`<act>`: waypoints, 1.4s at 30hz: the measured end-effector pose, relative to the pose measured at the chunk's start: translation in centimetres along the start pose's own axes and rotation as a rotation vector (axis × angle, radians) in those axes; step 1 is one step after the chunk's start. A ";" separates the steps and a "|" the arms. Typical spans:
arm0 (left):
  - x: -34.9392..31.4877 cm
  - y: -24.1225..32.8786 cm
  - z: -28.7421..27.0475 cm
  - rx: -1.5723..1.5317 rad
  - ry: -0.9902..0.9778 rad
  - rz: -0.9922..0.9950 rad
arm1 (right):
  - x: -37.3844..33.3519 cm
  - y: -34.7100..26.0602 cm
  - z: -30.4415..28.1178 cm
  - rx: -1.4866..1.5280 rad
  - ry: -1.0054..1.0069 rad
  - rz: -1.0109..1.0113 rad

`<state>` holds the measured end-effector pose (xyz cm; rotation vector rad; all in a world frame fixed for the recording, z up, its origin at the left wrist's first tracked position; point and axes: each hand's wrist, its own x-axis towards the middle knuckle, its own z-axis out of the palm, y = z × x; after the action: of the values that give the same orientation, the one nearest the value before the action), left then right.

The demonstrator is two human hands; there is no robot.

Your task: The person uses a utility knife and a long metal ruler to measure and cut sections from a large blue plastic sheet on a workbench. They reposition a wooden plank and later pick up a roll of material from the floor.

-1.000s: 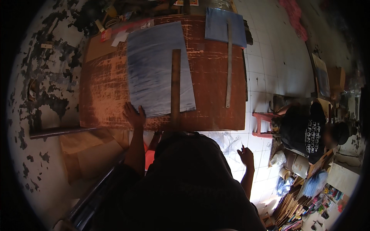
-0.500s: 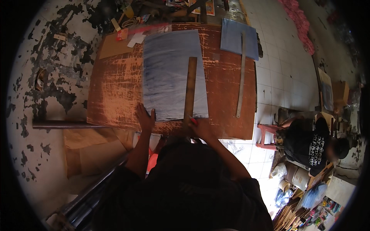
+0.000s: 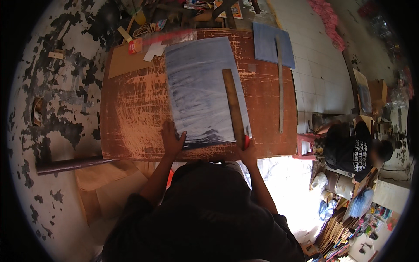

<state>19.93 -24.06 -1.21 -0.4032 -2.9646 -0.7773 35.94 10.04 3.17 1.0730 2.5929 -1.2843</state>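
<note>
At the near part of the worn brown table (image 3: 270, 142), the blue-grey sheet (image 3: 198, 87) is laid flat, its long axis run from near to far and its far end tilted slightly left. On its right part, the broad ruler (image 3: 233, 102) is set roughly parallel to the sheet's right edge, so that it is reached away to the far side, a little left, from the right hand (image 3: 246, 154), the nearer of the two. By that hand a red-handled tool (image 3: 247, 142) is grasped; whether the ruler is also pressed cannot be told. By the left hand (image 3: 171, 140), fingers spread and nothing clenched, the sheet's near left corner is met, the thumb laid over it.
</note>
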 end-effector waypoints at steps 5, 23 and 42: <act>5.2 -1.6 -1.2 -0.007 0.011 0.154 | -1.7 1.1 -2.7 -0.283 0.155 0.019; 23.8 3.3 4.7 0.261 -0.183 -0.172 | -6.2 7.3 -0.5 -0.183 0.631 0.161; 5.3 3.0 2.4 0.117 -0.202 0.383 | 2.1 7.3 -2.3 -0.330 0.758 -0.026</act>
<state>15.67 -19.17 -1.28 -1.0569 -2.9430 -0.5442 39.37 15.85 -1.00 1.6951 3.1599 -0.4408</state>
